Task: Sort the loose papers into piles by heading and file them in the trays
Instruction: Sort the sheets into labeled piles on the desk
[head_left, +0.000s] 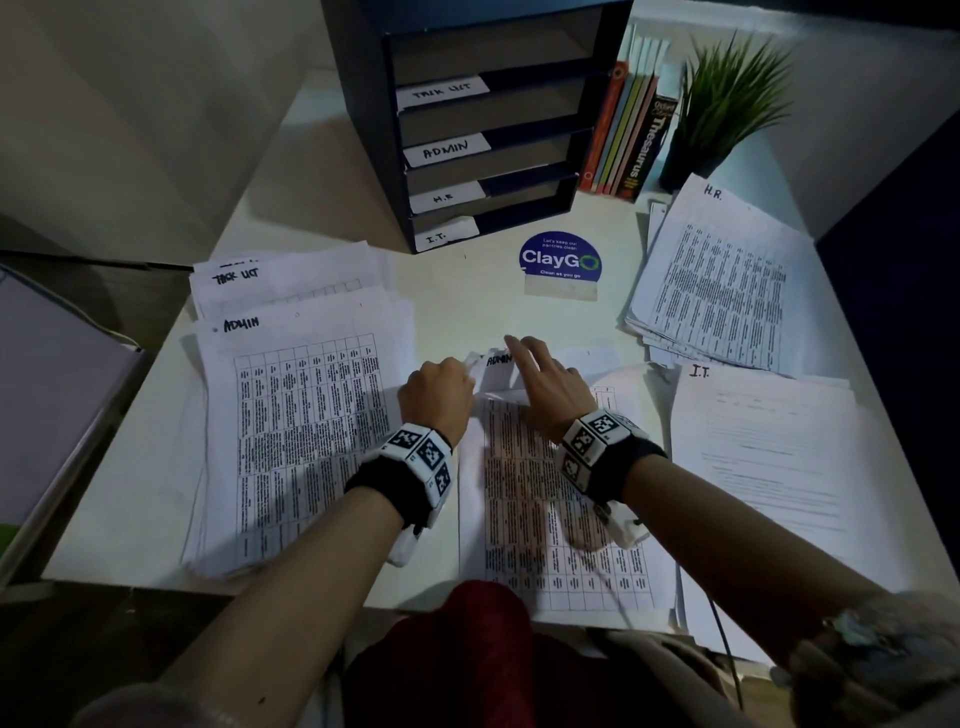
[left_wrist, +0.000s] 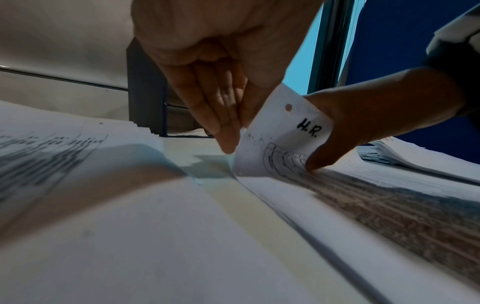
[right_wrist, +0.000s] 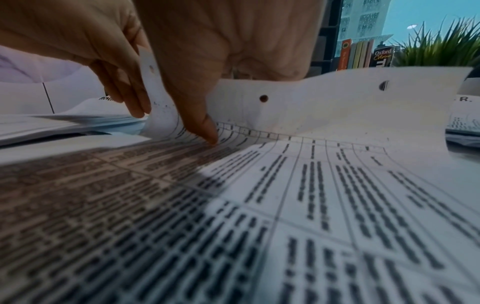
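Pinching the top sheet's (left_wrist: 283, 131) corner, left hand (head_left: 436, 392) peels it up to read H.R.; right hand (head_left: 550, 384), fingers relaxed, pins the unsorted stack (head_left: 561, 525).

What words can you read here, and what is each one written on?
"TASK LIST", "ADMIN", "H.R.", "I.T.": tray labels.
"TASK LIST": far left pile.
"ADMIN": near left pile.
"H.R.": right pile.
"I.T.": near right pile.
"H.R.": lifted sheet.
"ClayGO": round sign.
"Thesaurus": book spine.
Table print: too blurred.
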